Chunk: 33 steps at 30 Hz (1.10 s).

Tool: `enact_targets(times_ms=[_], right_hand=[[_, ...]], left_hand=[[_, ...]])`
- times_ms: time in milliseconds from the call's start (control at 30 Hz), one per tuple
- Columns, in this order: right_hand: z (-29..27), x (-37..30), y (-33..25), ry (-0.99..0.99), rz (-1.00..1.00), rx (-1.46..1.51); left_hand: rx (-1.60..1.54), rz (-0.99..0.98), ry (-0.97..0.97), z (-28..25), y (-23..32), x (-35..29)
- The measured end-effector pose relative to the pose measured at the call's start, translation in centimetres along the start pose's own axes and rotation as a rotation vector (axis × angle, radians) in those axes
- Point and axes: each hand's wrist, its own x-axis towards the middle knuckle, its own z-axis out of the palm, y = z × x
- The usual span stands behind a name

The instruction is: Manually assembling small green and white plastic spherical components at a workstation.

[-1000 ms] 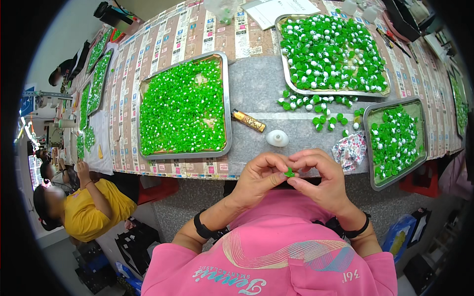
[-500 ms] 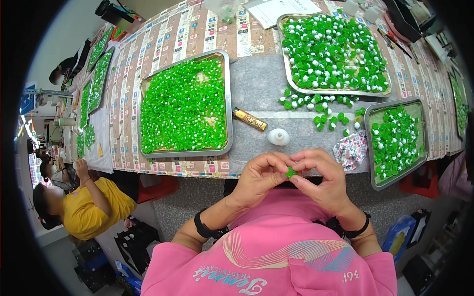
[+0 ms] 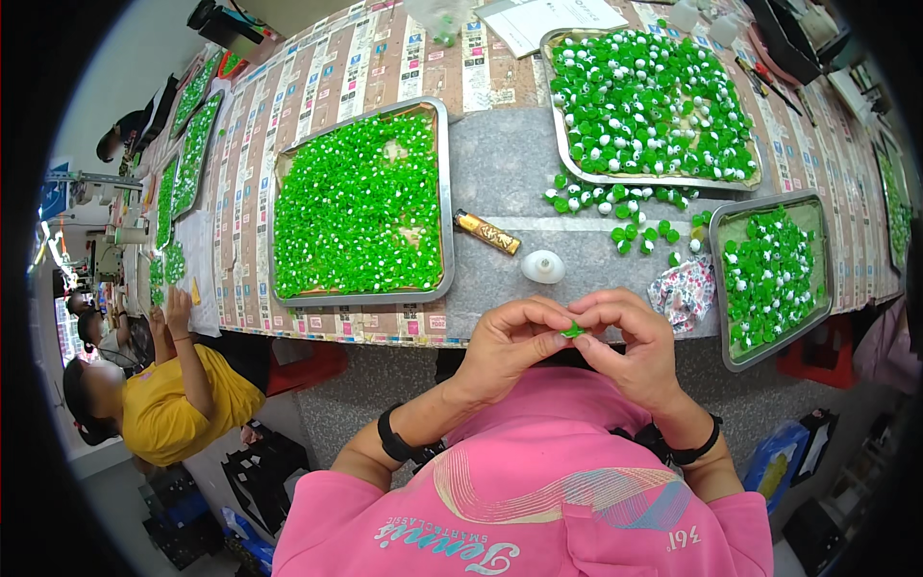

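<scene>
A matt, felt-like surface was shown by the grey mat [image 3: 500,144]; smooth metal was seen on the tray [image 3: 444,192] at the mat's left, smooth plastic on the green piece [image 3: 574,330] before the mat.

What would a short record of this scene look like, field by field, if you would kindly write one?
Left hand: pinching a small green piece
Right hand: thumb and fingers at the same piece
Beyond the hands: rounded white object, gold-and-dark packet
Left tray: densely covered with green-and-white pieces
Upper right tray: green-and-white balls, others loose below it
Lower right tray: more green-and-white items; floral cloth to its left
Far left: co-worker in yellow
</scene>
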Motion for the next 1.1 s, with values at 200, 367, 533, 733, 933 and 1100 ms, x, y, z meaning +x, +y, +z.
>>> enact_targets(times_ms=[200, 367, 533, 733, 933, 1100], right_hand=[[-0.3, 0.0, -0.1, 0.007, -0.038, -0.077], [-0.6, -0.5, -0.4, 0.01, 0.009, -0.159], [-0.8, -0.6, -0.4, 0.071, 0.031, -0.118], [-2.9, -0.9, 0.1, 0.236, -0.003, -0.284], [-10.1, -1.7, 2.2, 0.729, -0.043, -0.695], [-16.0, -3.2, 3.8, 0.969, 0.041, -0.963]], left_hand=[[-0.061, -0.081, 0.07, 0.4, 0.3, 0.0], [0.004, -0.098, 0.057, 0.3, 0.4, 0.0], [0.032, -0.142, 0.065, 0.9, 0.7, 0.3], [0.227, -0.109, 0.073, 0.4, 2.5, -0.2], [0.529, 0.212, 0.226, -2.8, 7.8, -1.4], [1.086, 0.526, 0.675, -7.8, 11.4, -1.2]])
